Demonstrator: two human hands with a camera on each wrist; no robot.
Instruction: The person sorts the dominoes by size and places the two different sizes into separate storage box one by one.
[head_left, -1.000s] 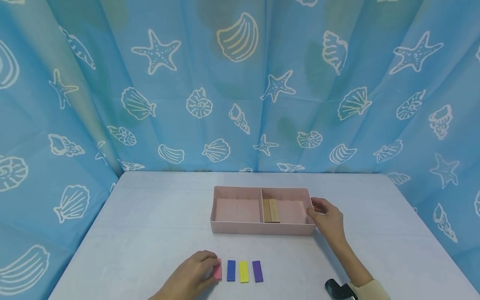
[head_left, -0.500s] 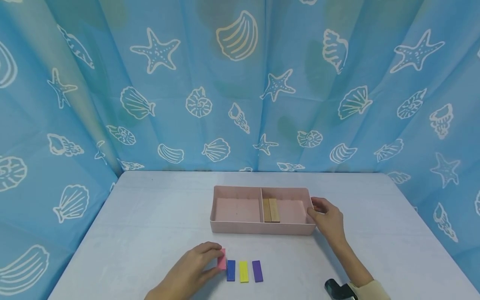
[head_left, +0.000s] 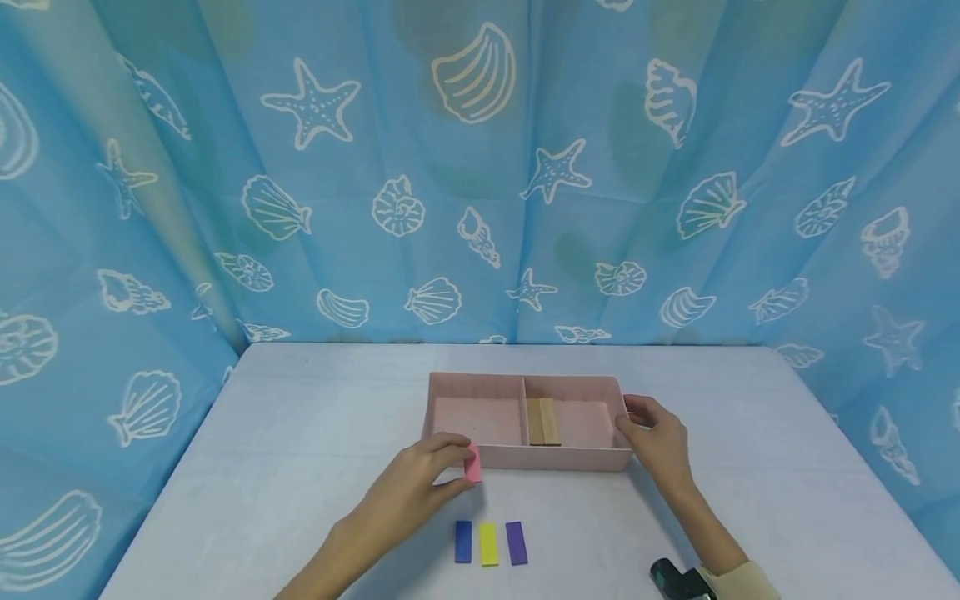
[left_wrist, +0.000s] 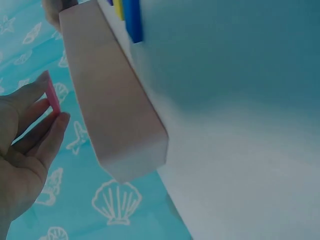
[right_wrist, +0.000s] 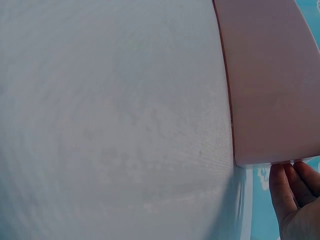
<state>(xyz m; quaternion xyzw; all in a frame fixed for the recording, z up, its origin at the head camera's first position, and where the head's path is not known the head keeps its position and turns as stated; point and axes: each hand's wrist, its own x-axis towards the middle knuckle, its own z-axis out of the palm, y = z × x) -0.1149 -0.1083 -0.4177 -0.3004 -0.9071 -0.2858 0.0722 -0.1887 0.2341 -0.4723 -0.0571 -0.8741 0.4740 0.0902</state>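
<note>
From here I count one pink block (head_left: 472, 467), one blue block (head_left: 463, 542), one yellow block (head_left: 489, 544), one purple block (head_left: 517, 543) (four bright), two tan blocks (head_left: 551, 422), one box (head_left: 555, 459), one left hand (head_left: 411, 487), one right hand (head_left: 662, 440)

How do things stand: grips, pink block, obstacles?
Left grip pinching pink block, held up off table. Right grip on right end of box. Possible snag: its front wall, behind block in head view.
</note>
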